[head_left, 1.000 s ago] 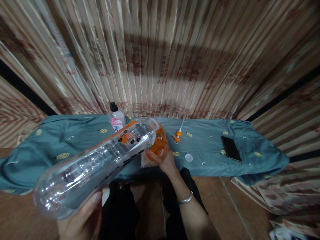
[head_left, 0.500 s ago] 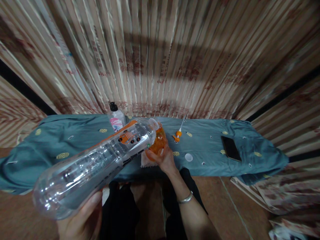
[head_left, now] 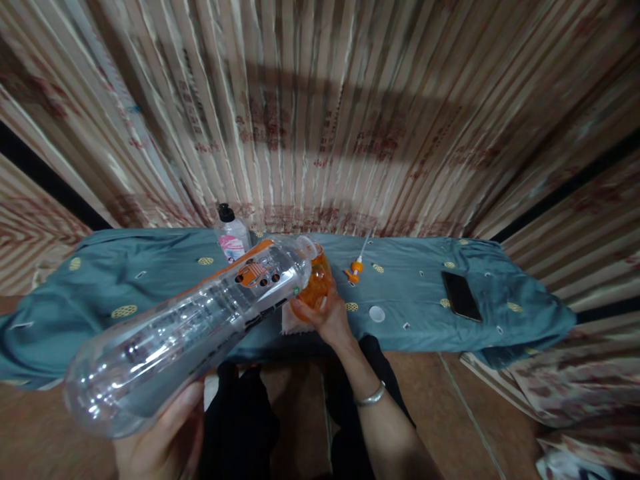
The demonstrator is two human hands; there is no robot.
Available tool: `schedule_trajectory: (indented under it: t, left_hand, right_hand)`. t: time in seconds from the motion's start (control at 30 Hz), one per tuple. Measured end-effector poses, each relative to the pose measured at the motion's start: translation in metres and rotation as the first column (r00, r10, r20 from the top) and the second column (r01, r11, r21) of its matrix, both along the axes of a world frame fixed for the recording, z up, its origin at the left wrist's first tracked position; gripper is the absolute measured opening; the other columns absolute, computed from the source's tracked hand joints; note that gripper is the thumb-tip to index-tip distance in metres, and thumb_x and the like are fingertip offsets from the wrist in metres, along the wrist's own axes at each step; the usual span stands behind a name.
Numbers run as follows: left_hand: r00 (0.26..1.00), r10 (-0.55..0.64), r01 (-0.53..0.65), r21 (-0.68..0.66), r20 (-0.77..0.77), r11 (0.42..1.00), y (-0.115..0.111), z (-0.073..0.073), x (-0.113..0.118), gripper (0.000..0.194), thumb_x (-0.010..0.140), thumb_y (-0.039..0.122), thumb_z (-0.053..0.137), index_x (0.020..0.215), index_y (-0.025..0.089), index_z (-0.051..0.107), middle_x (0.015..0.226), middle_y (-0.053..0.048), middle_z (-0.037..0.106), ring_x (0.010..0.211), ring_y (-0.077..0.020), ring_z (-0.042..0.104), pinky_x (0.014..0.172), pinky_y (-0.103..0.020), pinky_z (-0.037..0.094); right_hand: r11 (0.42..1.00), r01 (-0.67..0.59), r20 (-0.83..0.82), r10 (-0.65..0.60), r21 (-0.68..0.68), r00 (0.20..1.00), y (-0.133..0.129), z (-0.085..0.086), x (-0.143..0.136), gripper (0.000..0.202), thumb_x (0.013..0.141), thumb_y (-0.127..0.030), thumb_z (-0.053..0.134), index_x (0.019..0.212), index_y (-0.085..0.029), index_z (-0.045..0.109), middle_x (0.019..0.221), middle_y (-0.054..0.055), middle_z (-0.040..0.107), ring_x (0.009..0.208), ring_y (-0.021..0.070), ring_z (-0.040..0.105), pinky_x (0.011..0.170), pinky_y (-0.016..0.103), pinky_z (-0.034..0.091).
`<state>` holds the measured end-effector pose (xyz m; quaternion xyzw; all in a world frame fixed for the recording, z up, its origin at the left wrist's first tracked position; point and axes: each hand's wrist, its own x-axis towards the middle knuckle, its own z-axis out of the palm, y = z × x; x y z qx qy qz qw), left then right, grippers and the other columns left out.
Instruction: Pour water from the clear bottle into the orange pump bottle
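Note:
My left hand [head_left: 165,427] is closed around the lower part of a large clear plastic bottle [head_left: 200,327] with an orange car print. The bottle is tilted, its neck pointing up to the right and its mouth at the top of an orange bottle [head_left: 316,280]. My right hand [head_left: 327,313] grips that orange bottle from the right. Whether liquid is passing between the two mouths I cannot tell. Under the orange bottle lies a pale cloth [head_left: 296,321], partly hidden. To the right, an orange pump head [head_left: 355,269] with a white tube lies on its side.
A white bottle with a black cap [head_left: 233,235] stands behind the clear bottle. A white round cap [head_left: 377,314] and a black phone [head_left: 461,295] lie to the right on the teal cloth-covered table [head_left: 420,327]. A pleated curtain [head_left: 320,120] hangs behind.

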<state>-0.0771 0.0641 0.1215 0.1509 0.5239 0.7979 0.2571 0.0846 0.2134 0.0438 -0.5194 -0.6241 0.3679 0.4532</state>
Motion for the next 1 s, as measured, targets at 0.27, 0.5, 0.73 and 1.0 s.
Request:
schedule_trajectory:
  t: [0.27,0.5,0.73,1.0]
  left_hand:
    - [1.0,0.018,-0.018,-0.005,-0.001,1.0,0.0002,0.0052,0.003,0.061,0.052,0.02,0.093,0.11,0.032,0.078,0.086,0.004,0.078,0.08,-0.0182,0.075,0.083,-0.024,0.058]
    - [1.0,0.006,-0.006,-0.005,0.009,1.0,0.0004,0.0035,0.0033,0.06,0.054,0.019,0.093,0.111,0.031,0.077,0.086,0.005,0.078,0.079,-0.0168,0.074,0.083,-0.023,0.058]
    - [1.0,0.005,-0.005,-0.002,0.008,1.0,0.002,0.005,0.0036,0.051,0.054,0.019,0.093,0.102,0.03,0.078,0.085,0.004,0.077,0.089,-0.0177,0.074,0.084,-0.02,0.056]
    - [1.0,0.003,-0.003,0.008,0.001,1.0,-0.0009,0.0011,0.0014,0.057,0.055,0.017,0.093,0.109,0.029,0.077,0.085,0.004,0.077,0.082,-0.0161,0.074,0.084,-0.022,0.057]
  right_hand:
    - [1.0,-0.003,-0.004,0.003,0.002,1.0,0.0011,-0.0018,0.0001,0.085,0.073,-0.037,0.083,0.15,-0.025,0.047,0.123,0.009,0.076,0.111,0.0316,0.075,0.097,0.048,0.062]
    - [1.0,-0.012,0.004,0.013,-0.008,1.0,0.0005,-0.0014,0.0009,0.088,0.075,-0.039,0.082,0.152,-0.025,0.044,0.127,0.009,0.075,0.115,0.0319,0.074,0.1,0.048,0.06]
    - [1.0,0.002,-0.001,-0.002,-0.003,1.0,-0.0003,-0.0006,-0.0005,0.087,0.074,-0.037,0.082,0.152,-0.025,0.045,0.125,0.009,0.075,0.113,0.0313,0.074,0.099,0.049,0.06]
    - [1.0,-0.001,-0.001,0.001,0.0,1.0,0.0,-0.0011,-0.0005,0.088,0.074,-0.038,0.083,0.152,-0.024,0.045,0.122,0.009,0.077,0.111,0.0312,0.075,0.1,0.048,0.06]
